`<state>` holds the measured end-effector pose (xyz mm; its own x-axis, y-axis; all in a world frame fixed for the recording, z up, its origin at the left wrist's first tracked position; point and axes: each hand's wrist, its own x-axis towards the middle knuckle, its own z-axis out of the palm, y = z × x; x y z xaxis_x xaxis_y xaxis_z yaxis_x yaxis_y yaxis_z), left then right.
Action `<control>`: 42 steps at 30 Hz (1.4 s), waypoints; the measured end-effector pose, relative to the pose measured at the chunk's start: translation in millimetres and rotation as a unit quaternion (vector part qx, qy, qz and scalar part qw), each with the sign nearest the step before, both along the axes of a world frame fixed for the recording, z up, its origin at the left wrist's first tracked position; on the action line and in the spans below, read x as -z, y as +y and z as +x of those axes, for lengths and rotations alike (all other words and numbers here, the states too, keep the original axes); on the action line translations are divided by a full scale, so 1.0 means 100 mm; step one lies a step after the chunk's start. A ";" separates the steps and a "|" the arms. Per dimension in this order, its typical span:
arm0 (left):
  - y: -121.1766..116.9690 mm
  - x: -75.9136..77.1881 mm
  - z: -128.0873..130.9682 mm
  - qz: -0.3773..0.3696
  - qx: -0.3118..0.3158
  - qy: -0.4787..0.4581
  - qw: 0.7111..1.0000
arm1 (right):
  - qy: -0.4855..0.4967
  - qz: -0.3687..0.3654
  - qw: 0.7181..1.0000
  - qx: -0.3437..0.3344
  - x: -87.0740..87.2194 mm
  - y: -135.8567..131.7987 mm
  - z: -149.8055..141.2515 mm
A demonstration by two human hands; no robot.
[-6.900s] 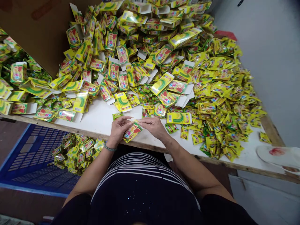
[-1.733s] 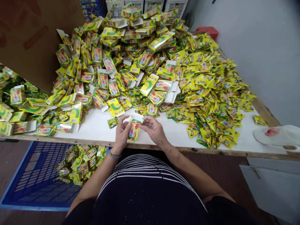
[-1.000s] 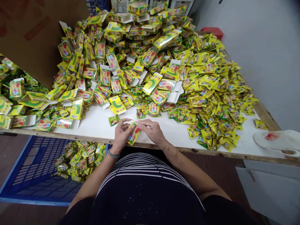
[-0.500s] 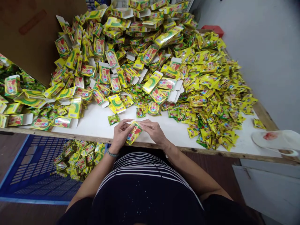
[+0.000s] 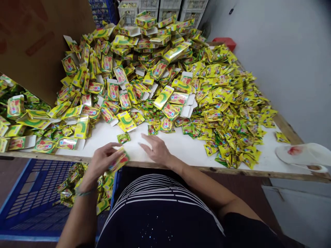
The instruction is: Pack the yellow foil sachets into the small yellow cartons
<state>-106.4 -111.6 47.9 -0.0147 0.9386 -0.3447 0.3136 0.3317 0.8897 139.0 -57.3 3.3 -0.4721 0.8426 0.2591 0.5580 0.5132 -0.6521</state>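
My left hand [image 5: 101, 162] is closed around a small yellow carton [image 5: 119, 159] printed with red fruit, held at the white table's [image 5: 178, 146] front edge, over the blue crate [image 5: 31, 196]. My right hand [image 5: 154, 150] lies over the table's front part with fingers stretched out and holds nothing. A lone green sachet [image 5: 123, 138] lies just beyond both hands. Open yellow cartons [image 5: 162, 97] are heaped behind it, and a pile of yellow-green sachets [image 5: 232, 110] spreads to the right.
The blue crate on the floor at the left holds several filled cartons [image 5: 74, 182]. A brown cardboard sheet [image 5: 36, 41] leans at the back left. White crates [image 5: 165, 5] stand at the far end. A white dish [image 5: 302, 155] sits at the table's right edge beside the wall.
Both hands were on the carton at the table's front. Now my left hand has carried it left and down toward the crate; my right hand has let go and opened.
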 end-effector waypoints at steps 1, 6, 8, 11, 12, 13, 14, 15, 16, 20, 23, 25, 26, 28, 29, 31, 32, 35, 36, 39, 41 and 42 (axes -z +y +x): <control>-0.05 -0.10 -0.17 -0.023 0.039 0.071 0.996 | -0.054 0.014 0.998 0.042 -0.03 0.13 0.01; -0.03 -0.29 -0.24 -0.016 0.078 0.308 0.948 | -0.289 0.018 0.950 0.120 -0.12 0.79 0.06; 0.16 -0.15 0.09 0.004 0.066 0.330 0.942 | -0.348 0.008 0.932 0.100 -0.11 0.92 0.08; 0.51 0.14 0.67 0.024 0.061 0.370 0.927 | -0.381 0.032 0.921 0.068 -0.06 0.97 0.13; 0.63 0.24 0.84 0.033 0.061 0.380 0.922 | -0.383 0.046 0.921 0.060 -0.04 0.97 0.15; 0.74 0.33 0.99 0.049 0.061 0.387 0.919 | -0.382 0.058 0.921 0.054 -0.02 0.96 0.18; 0.84 0.40 1.10 0.067 0.060 0.392 0.916 | -0.379 0.069 0.921 0.051 0.00 0.96 0.20; 0.92 0.47 1.19 0.082 0.060 0.393 0.914 | -0.376 0.076 0.922 0.049 0.02 0.96 0.23; 0.98 0.52 1.24 0.094 0.060 0.387 0.915 | -0.375 0.082 0.922 0.046 0.03 0.96 0.26; 1.06 0.65 1.16 0.106 0.019 0.281 0.954 | -0.363 0.076 0.927 0.050 0.06 0.99 0.33; 1.01 0.71 0.97 0.132 -0.048 0.102 0.985 | -0.331 0.078 0.939 0.057 0.09 1.01 0.35; 0.96 0.74 0.87 0.123 -0.089 -0.040 0.988 | -0.324 0.086 0.941 0.047 0.13 1.02 0.35; 0.95 0.76 0.84 0.109 -0.109 -0.099 0.983 | -0.324 0.087 0.941 0.043 0.15 1.03 0.34; 0.93 0.78 0.81 0.082 -0.138 -0.176 0.971 | -0.308 0.081 0.946 0.050 0.18 1.06 0.34; 0.92 0.79 0.81 0.073 -0.147 -0.198 0.966 | -0.287 0.077 0.953 0.063 0.19 1.08 0.34; 0.92 0.80 0.82 0.062 -0.155 -0.226 0.960 | -0.208 0.066 0.971 0.097 0.21 1.08 0.37; 0.92 0.80 0.82 0.061 -0.156 -0.236 0.957 | -0.154 0.057 0.980 0.113 0.22 1.07 0.39; 0.92 0.81 0.82 0.069 -0.145 -0.250 0.955 | 0.019 -0.010 0.991 0.129 0.25 0.98 0.43; 0.91 0.82 0.82 0.072 -0.136 -0.252 0.955 | 0.069 -0.046 0.988 0.128 0.27 0.94 0.44; 0.90 0.84 0.83 0.074 -0.096 -0.245 0.962 | 0.164 -0.158 0.967 0.113 0.34 0.80 0.45; 0.89 0.86 0.83 0.074 -0.069 -0.223 0.969 | 0.200 -0.216 0.951 0.093 0.36 0.73 0.44; 0.89 0.87 0.83 0.077 -0.057 -0.208 0.973 | 0.214 -0.237 0.944 0.082 0.36 0.70 0.44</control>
